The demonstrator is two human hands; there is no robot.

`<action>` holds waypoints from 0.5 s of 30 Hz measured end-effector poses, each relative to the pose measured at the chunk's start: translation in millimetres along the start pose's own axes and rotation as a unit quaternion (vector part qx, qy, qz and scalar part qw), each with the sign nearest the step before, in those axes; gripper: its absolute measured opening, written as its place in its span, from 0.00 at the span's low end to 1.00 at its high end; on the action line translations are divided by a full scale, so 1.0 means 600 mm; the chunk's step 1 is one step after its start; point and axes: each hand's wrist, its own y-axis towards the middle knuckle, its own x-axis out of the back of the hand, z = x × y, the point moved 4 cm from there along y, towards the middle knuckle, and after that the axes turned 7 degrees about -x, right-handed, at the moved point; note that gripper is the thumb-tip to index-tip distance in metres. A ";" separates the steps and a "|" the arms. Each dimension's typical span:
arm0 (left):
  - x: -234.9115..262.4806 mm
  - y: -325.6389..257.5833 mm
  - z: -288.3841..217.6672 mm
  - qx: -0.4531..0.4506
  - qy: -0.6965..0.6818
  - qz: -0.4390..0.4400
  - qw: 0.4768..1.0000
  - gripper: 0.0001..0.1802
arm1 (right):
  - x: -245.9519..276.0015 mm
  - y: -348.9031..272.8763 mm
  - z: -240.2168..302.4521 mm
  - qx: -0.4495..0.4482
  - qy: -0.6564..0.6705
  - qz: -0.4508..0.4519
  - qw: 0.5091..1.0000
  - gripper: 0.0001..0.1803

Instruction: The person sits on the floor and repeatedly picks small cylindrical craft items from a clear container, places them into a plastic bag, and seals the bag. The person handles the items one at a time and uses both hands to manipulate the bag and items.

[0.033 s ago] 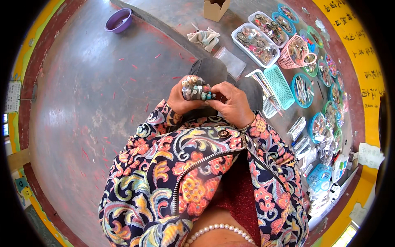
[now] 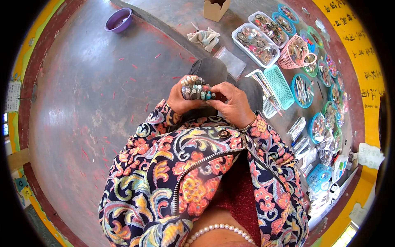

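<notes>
Left hand (image 2: 179, 101) grips capped-tube bundle (image 2: 195, 87); right hand (image 2: 232, 103) touching.

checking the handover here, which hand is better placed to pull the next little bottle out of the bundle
Right, probably. The left hand is wrapped around the bundle of small bottles, so it is busy holding them. The right hand has its fingertips at the bundle's near edge and looks free to pick one out.
</notes>
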 end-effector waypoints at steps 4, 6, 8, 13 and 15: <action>0.004 0.001 0.005 -0.001 -0.052 0.002 0.999 0.31 | 0.005 -0.003 -0.008 0.024 0.007 -0.008 1.000 0.12; 0.006 0.002 0.006 -0.003 -0.045 0.012 0.999 0.31 | 0.007 -0.008 -0.004 0.027 0.004 -0.015 1.000 0.12; 0.006 0.002 0.006 0.004 -0.034 0.021 0.999 0.30 | 0.015 -0.013 0.017 0.038 0.001 -0.023 0.999 0.11; -0.001 -0.001 0.000 -0.010 -0.072 0.009 0.997 0.29 | 0.068 -0.019 0.043 0.070 0.155 -0.118 0.978 0.05; -0.005 0.002 -0.002 -0.006 -0.065 0.008 0.998 0.28 | 0.095 -0.018 0.035 0.017 0.350 -0.154 0.924 0.02</action>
